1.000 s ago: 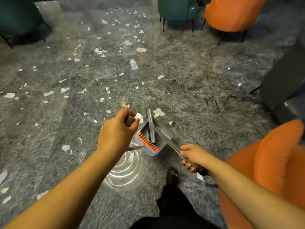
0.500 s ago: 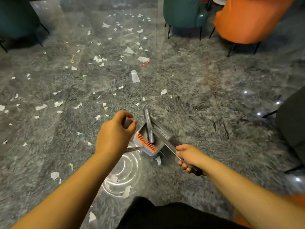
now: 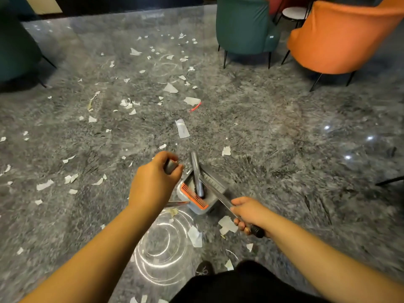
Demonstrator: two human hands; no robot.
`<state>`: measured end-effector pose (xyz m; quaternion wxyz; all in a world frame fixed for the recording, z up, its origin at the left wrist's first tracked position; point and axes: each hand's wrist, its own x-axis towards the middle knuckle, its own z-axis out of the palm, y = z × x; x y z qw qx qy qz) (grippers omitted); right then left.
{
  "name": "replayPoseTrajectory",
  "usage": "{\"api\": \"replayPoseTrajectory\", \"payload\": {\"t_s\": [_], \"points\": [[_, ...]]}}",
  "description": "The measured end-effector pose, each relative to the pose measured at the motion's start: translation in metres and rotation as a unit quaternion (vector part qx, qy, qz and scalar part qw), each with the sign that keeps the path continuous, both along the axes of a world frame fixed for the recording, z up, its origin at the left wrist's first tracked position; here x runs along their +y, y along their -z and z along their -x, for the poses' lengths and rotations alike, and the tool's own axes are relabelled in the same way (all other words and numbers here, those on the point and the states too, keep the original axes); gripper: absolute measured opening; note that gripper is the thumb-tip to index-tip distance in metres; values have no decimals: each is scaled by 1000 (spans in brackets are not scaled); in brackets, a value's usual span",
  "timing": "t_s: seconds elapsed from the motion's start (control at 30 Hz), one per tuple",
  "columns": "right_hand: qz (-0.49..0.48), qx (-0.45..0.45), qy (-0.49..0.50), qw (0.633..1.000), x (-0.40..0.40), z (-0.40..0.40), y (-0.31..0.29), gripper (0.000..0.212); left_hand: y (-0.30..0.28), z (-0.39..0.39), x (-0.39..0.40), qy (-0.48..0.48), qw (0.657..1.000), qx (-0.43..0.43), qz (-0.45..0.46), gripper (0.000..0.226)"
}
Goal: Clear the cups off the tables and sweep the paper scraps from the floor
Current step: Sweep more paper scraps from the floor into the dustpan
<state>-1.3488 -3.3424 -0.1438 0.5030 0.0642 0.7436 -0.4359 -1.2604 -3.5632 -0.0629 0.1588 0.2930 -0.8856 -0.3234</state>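
Down on the glossy grey floor, the left hand is gripping the top of a grey handle, fingers curled tight round it. Meanwhile the right hand is clasping a thin metal pole with a black grip, which is running down into the grey dustpan with its orange comb. White paper scraps are lying scattered ahead and close to the pan. Beyond them, a green chair and an orange chair are standing.
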Motion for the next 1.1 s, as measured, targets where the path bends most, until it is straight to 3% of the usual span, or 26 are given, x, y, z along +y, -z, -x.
{"api": "replayPoseTrajectory", "payload": {"t_s": [0.27,0.53,0.83,1.1], "points": [[13,24,-24,999,-93,124,1,37,0,126,-96,-6,1000,-4,5,15],[13,19,-47,999,-198,327,25,46,9,310,-191,-41,999,-18,9,16],[11,14,-88,996,-319,508,-16,45,-10,466,-294,-88,996,26,3,16],[14,36,-107,994,-448,637,-12,29,-2,592,-427,-97,995,28,13,15]]}}
